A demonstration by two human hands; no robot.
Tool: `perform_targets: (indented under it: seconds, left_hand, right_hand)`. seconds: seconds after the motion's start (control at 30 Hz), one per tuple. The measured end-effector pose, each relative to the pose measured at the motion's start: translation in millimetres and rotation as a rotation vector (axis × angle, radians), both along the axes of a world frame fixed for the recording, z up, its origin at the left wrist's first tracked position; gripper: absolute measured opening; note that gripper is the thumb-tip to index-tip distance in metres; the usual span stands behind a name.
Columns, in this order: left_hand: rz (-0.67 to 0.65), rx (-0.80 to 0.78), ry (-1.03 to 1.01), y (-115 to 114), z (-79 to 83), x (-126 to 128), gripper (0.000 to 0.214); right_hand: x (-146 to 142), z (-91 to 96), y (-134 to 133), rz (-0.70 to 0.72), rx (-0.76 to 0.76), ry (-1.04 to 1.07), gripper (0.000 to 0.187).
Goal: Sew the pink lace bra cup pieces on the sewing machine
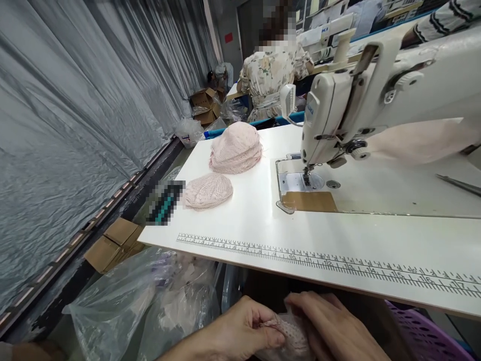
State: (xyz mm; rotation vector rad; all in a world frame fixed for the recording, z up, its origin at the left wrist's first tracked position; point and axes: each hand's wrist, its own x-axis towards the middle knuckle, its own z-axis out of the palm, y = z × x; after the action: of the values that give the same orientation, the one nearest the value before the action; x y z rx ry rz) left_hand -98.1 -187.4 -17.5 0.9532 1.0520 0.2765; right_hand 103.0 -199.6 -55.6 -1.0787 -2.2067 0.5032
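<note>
Below the front edge of the white sewing table (244,240), a pale pink lace fabric piece (291,337) is between my hands. My left hand (240,328) pinches its edge between thumb and fingers. On the other side, my right hand (332,326) curls over the fabric, with its fingertips partly hidden. A stack of pink lace cup pieces (236,149) sits on the table, and a flatter lace cup piece (209,191) lies in front of it. To the right stands the sewing machine (330,113), its needle area over the metal plate.
A printed ruler (326,260) runs along the table's front edge. Tweezers or snips (458,184) lie at the right. Clear plastic bags (124,301) and a cardboard box (114,244) are at lower left, a purple basket (424,333) at lower right. A person (268,75) sits ahead.
</note>
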Motion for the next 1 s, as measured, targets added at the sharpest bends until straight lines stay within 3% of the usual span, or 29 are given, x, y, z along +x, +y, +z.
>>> perform_targets:
  seconds: [0.1, 0.2, 0.33, 0.4, 0.47, 0.53, 0.63, 0.87, 1.0]
  left_hand:
    - [-0.018, 0.019, 0.006, -1.2, 1.3, -3.4, 0.054]
    - [-0.055, 0.068, -0.006, -0.6, 4.1, -8.1, 0.058]
    - [-0.11, 0.109, -0.002, 3.0, 9.6, -8.2, 0.056]
    - [-0.151, 0.13, 0.018, 4.8, 12.2, -7.7, 0.055]
    - [-0.173, 0.171, 0.072, 6.0, 13.7, -9.1, 0.057]
    - [-0.162, 0.247, 0.165, 6.1, 13.5, -12.2, 0.06]
    - [-0.144, 0.328, 0.241, 4.3, 10.8, -15.2, 0.064]
    - [-0.117, 0.337, 0.228, -1.1, 11.9, -7.1, 0.063]
    - [-0.101, 0.195, 0.189, -0.4, 19.4, -4.0, 0.047]
  right_hand:
    - [0.1, -5.7, 2.5, -0.063, 0.013, -0.024, 0.031]
    - [13.8, -5.6, -2.5, -0.098, -0.163, 0.05, 0.034]
    - [21.3, 19.2, -3.1, 0.185, -0.628, 0.174, 0.054]
    - [15.9, 30.1, 2.1, 0.279, -0.765, 0.184, 0.068]
    - [10.2, 32.6, 7.4, 0.254, -0.87, 0.159, 0.062]
    - [8.8, 28.3, 10.2, 0.202, -0.941, 0.142, 0.04]
    - [14.7, 20.5, 8.9, 0.177, -1.001, 0.181, 0.013]
    - [18.6, 24.4, 4.2, 0.177, -0.972, 0.2, 0.011]
    - [16.0, 31.3, 6.9, 0.212, -0.917, 0.163, 0.014]
